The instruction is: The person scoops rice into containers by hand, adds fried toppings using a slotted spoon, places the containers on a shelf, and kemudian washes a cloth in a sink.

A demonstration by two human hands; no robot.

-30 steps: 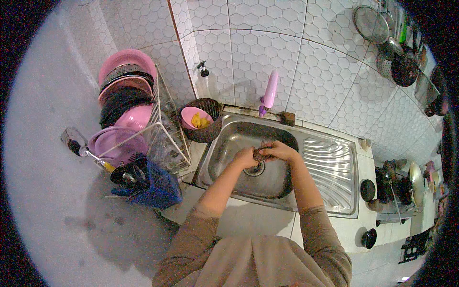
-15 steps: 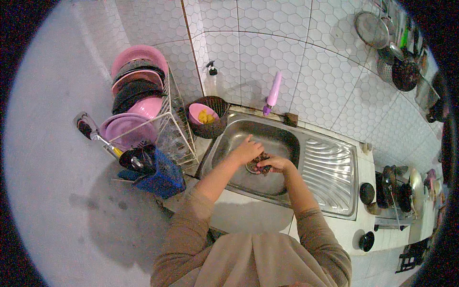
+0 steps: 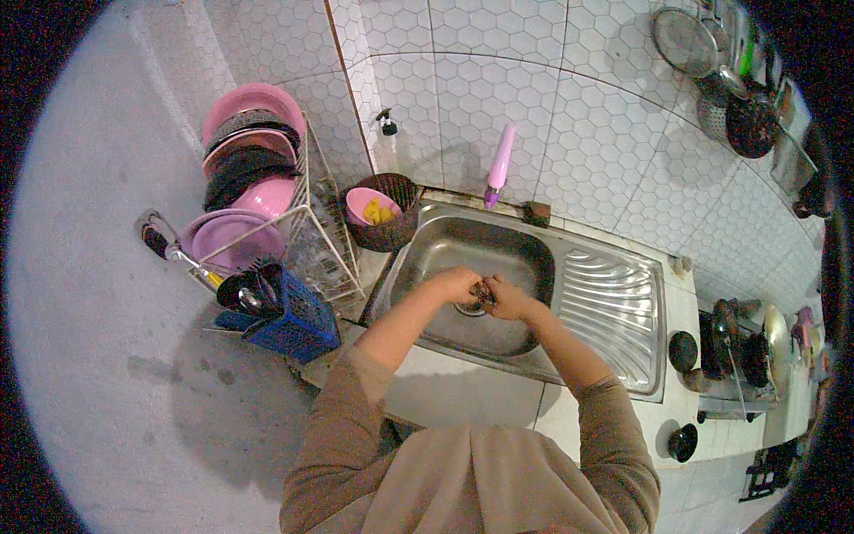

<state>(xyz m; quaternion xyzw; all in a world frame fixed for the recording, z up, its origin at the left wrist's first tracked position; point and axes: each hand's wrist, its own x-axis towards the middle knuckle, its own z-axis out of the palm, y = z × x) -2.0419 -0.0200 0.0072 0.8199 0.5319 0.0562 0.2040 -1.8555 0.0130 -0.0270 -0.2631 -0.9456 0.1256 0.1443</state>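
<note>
Over the basin of the steel sink [image 3: 427,254], my left hand [image 3: 456,286] and my right hand [image 3: 506,299] come together with fingers curled in. Between them they grip a small dark brown, speckled clump [image 3: 481,293]; its exact kind does not show, and the fingers cover much of it. Just beneath lies the round drain [image 3: 469,310], partly hidden by the hands. A pink-purple faucet cover [image 3: 501,165] rises at the back of the sink.
Left of the sink stands a wire dish rack [image 3: 311,214] with pink bowls and a blue utensil basket [image 3: 294,316]. A brown woven basket [image 3: 387,233] holds a pink bowl [image 3: 360,203] with yellow pieces. The ribbed drainboard [image 3: 614,311] and a stove [image 3: 734,405] are to the right.
My hands have drawn closer together around the dark clump, which shows less now. My left fingers, stretched out before, have curled in. The view has shifted slightly.
</note>
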